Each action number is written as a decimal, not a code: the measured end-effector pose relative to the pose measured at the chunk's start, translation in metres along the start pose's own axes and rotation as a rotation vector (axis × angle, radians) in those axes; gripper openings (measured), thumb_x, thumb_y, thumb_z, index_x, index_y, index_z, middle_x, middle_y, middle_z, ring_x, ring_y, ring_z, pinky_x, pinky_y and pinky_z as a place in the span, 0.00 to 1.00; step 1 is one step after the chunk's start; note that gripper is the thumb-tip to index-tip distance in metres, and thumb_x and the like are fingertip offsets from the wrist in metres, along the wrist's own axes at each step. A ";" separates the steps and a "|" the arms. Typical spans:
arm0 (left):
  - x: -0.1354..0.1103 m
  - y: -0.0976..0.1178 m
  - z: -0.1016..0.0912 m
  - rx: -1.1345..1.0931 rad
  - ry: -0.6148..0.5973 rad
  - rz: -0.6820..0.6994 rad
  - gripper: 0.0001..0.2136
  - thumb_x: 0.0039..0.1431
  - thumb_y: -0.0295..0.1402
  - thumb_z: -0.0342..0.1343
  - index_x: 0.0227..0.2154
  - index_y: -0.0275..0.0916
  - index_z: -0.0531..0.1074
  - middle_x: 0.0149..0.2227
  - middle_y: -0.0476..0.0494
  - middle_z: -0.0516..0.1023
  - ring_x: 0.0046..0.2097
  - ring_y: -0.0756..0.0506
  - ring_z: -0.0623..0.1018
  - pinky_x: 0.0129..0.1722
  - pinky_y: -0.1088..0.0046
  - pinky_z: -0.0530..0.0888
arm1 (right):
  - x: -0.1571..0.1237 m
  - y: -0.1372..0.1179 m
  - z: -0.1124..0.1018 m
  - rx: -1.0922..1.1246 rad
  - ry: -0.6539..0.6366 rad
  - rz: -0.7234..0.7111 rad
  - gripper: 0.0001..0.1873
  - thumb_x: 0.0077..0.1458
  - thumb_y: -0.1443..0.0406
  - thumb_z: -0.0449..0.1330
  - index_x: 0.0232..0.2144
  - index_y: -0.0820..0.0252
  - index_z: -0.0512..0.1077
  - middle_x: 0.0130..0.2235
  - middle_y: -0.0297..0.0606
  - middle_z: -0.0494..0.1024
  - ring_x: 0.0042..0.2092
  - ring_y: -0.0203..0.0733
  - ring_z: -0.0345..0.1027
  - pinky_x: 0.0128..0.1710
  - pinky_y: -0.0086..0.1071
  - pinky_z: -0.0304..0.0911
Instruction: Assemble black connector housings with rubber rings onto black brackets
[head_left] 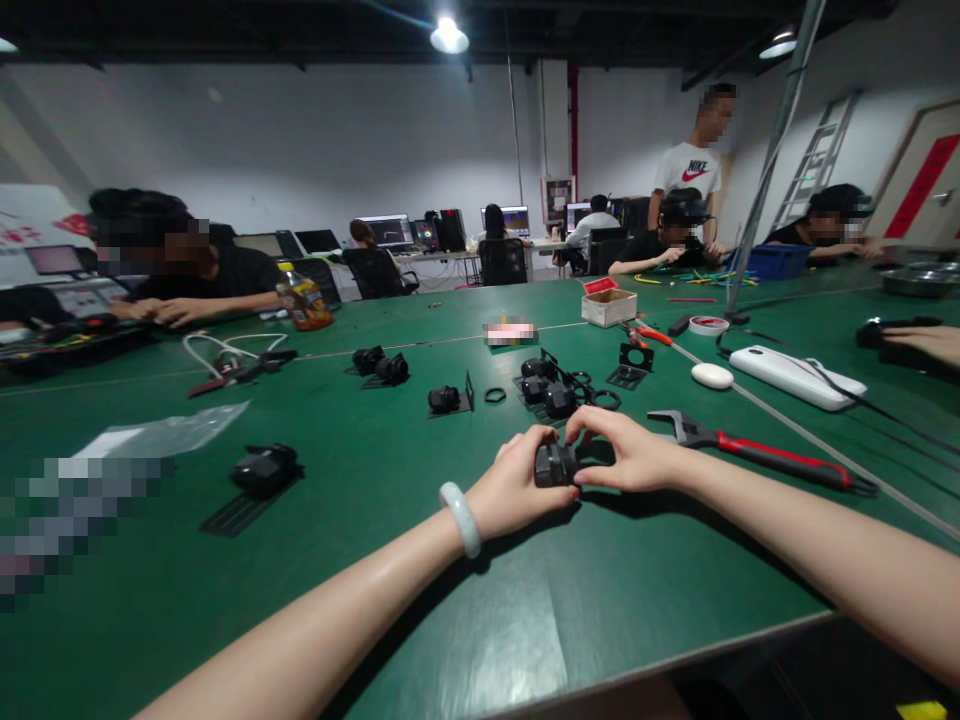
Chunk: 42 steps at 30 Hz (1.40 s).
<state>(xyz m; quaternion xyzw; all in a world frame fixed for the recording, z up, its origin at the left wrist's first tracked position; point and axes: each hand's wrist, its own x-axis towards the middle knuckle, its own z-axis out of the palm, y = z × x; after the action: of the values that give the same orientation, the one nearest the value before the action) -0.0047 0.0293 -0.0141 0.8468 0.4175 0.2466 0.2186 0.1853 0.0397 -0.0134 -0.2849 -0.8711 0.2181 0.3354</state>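
Low over the green table, my left hand [517,478], with a pale bangle on its wrist, grips a black ribbed plastic fitting [553,464] between thumb and fingers. My right hand [626,448] curls round the right end of the same fitting, thumb and fingertips pinching it. What its fingertips cover there is hidden. Just beyond lie several similar black fittings [546,388] in a cluster, with loose black rings [606,400] beside them. One fitting on an L-shaped bracket [445,398] stands to the left, near a single ring [495,395].
An adjustable wrench [780,458] with red-black handle lies right of my hands. Beyond it are a white mouse [712,376] and a white power strip [798,377]. A bracketed black part [262,470] sits left. Several people work around the green table [420,600].
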 end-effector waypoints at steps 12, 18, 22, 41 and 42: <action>-0.001 0.000 0.000 -0.006 0.002 -0.016 0.24 0.39 0.39 0.58 0.41 0.39 0.61 0.37 0.46 0.66 0.39 0.44 0.67 0.38 0.67 0.65 | 0.001 0.008 0.002 -0.063 -0.012 0.082 0.11 0.50 0.61 0.53 0.33 0.60 0.70 0.34 0.38 0.73 0.37 0.39 0.63 0.38 0.33 0.57; -0.001 0.000 0.000 0.028 0.003 0.005 0.23 0.40 0.40 0.57 0.41 0.39 0.61 0.37 0.45 0.66 0.39 0.43 0.67 0.37 0.67 0.65 | 0.003 0.009 0.003 -0.132 0.000 0.051 0.11 0.50 0.60 0.52 0.31 0.60 0.70 0.32 0.38 0.73 0.37 0.41 0.62 0.39 0.35 0.55; -0.001 -0.001 0.001 0.050 -0.006 0.007 0.24 0.41 0.40 0.56 0.42 0.39 0.60 0.37 0.45 0.66 0.39 0.44 0.67 0.38 0.68 0.65 | 0.001 0.006 0.001 -0.133 0.062 0.088 0.12 0.48 0.59 0.55 0.34 0.60 0.67 0.35 0.39 0.71 0.39 0.41 0.61 0.40 0.35 0.55; 0.000 -0.001 0.001 0.037 -0.008 0.008 0.23 0.40 0.39 0.57 0.40 0.38 0.61 0.35 0.46 0.66 0.37 0.44 0.67 0.36 0.69 0.65 | 0.000 0.000 -0.001 -0.111 0.012 -0.030 0.15 0.39 0.65 0.61 0.32 0.60 0.65 0.36 0.37 0.69 0.40 0.41 0.59 0.40 0.35 0.55; 0.000 -0.001 0.001 0.038 -0.009 0.009 0.23 0.40 0.39 0.57 0.41 0.38 0.61 0.35 0.46 0.66 0.37 0.44 0.67 0.36 0.69 0.65 | 0.000 0.000 -0.002 -0.111 0.018 -0.026 0.14 0.39 0.65 0.61 0.32 0.60 0.65 0.36 0.37 0.69 0.40 0.41 0.59 0.40 0.35 0.56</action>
<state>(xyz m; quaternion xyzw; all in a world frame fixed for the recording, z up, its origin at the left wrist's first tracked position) -0.0048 0.0299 -0.0154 0.8537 0.4176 0.2358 0.2031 0.1863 0.0397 -0.0122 -0.2936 -0.8826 0.1623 0.3295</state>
